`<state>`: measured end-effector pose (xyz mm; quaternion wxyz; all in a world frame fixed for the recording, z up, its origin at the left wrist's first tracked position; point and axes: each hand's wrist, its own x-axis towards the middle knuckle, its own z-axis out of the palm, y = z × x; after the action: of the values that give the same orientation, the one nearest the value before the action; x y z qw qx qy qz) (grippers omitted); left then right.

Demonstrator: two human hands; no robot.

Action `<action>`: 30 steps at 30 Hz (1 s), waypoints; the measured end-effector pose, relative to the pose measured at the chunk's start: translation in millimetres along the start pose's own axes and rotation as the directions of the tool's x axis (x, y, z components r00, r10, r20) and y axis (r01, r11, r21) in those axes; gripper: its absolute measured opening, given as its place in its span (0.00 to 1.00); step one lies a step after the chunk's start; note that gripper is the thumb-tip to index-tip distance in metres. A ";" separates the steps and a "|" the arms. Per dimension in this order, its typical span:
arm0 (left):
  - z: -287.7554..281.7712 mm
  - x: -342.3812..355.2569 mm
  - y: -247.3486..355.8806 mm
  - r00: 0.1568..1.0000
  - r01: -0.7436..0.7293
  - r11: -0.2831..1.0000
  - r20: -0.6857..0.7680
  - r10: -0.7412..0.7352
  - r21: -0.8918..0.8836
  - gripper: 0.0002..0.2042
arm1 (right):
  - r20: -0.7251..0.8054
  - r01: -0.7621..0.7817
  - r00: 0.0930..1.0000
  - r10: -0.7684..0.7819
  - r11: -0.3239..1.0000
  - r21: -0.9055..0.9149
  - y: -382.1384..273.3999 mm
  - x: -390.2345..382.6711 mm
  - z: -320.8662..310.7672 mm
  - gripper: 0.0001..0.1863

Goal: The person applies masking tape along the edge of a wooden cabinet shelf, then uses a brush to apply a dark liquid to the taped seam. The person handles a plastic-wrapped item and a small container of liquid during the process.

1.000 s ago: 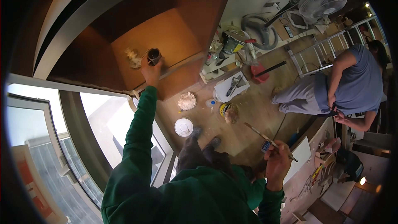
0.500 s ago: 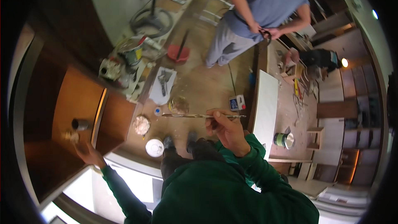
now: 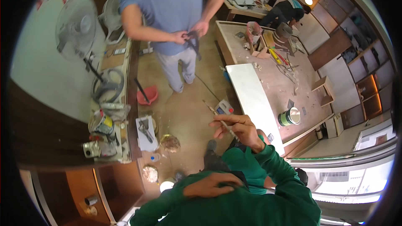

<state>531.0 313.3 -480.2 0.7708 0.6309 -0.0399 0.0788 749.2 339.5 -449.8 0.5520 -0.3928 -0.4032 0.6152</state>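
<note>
My right hand (image 3: 243, 130) is closed around a thin paintbrush (image 3: 222, 119), held between thumb and fingers, its slim end slanting up and away to the left over the floor. Palm down, my left hand (image 3: 215, 185) lies on the front of my green top with fingers stretched out, holding nothing. Beyond the brush stands a white jug (image 3: 224, 107) with a blue label and red cap. Facing me is a person in a blue shirt (image 3: 167, 12), both hands on a dark strap-like thing (image 3: 193, 42).
To the right is a worktable (image 3: 272, 113) with a white board, a green-banded bucket (image 3: 289, 117) and tools. A red dustpan (image 3: 147, 95), a tub (image 3: 170, 143) and a small bottle (image 3: 155, 157) stand on the floor. Another person (image 3: 287, 11) bends at the back.
My left hand has come from the brown cabinet at the left onto my top. The brush has tilted from level to slanting. The view has turned, showing more of the room ahead.
</note>
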 end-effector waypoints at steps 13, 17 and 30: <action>-35.4 234.0 -110.3 0.917 -0.249 0.940 0.255 0.306 -0.234 0.15 | -0.370 -0.198 0.924 0.097 0.949 -0.246 23.7 93.6 -283.7 0.12; -122.0 263.4 -51.0 0.975 0.168 0.970 0.176 -0.137 -0.176 0.10 | -0.429 -0.177 0.903 0.027 0.933 -0.314 55.7 174.4 -360.4 0.12; -488.1 343.6 -88.0 0.678 0.370 0.906 -0.727 -0.111 0.207 0.20 | -0.541 -0.398 0.834 0.107 0.795 -0.457 121.7 425.7 -515.6 0.11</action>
<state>865.8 798.7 -607.9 0.6111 0.6752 0.3537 0.2135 1148.9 787.7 -768.1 0.4074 -0.7290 -0.3520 0.4226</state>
